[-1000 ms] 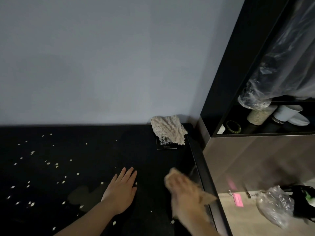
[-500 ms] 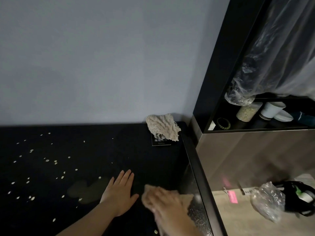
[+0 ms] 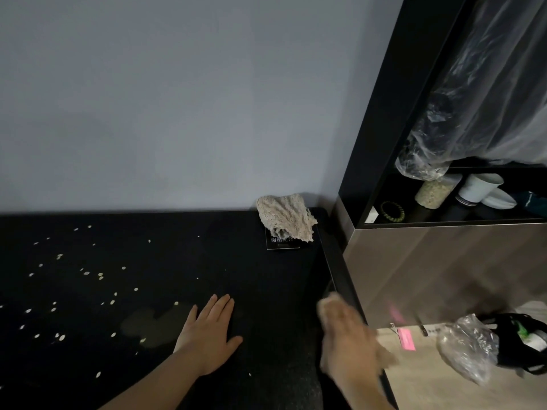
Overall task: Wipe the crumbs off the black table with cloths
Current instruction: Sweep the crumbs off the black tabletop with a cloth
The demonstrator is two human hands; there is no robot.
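Observation:
The black table [image 3: 165, 253] fills the lower left, and pale crumbs [image 3: 59, 291] are scattered over its left half. My left hand [image 3: 210, 335] lies flat on the table with its fingers straight and holds nothing. My right hand [image 3: 346, 347] is blurred with motion at the table's right edge and presses a tan cloth [image 3: 387, 361] that sticks out from under it. A second, knobbly beige cloth [image 3: 284, 220] is draped over a small black sign card [image 3: 281, 244] in the back right corner.
A dull smear [image 3: 154, 324] marks the table just left of my left hand. A tall cabinet [image 3: 429, 267] stands right of the table, its shelf holding a jar [image 3: 433, 195], cups and plastic bags. On the floor lie a clear plastic bag [image 3: 467, 347] and a black bag [image 3: 521, 341].
My right hand with the cloth swept left toward my left hand, then back right to the table's edge. My left hand stayed flat in place.

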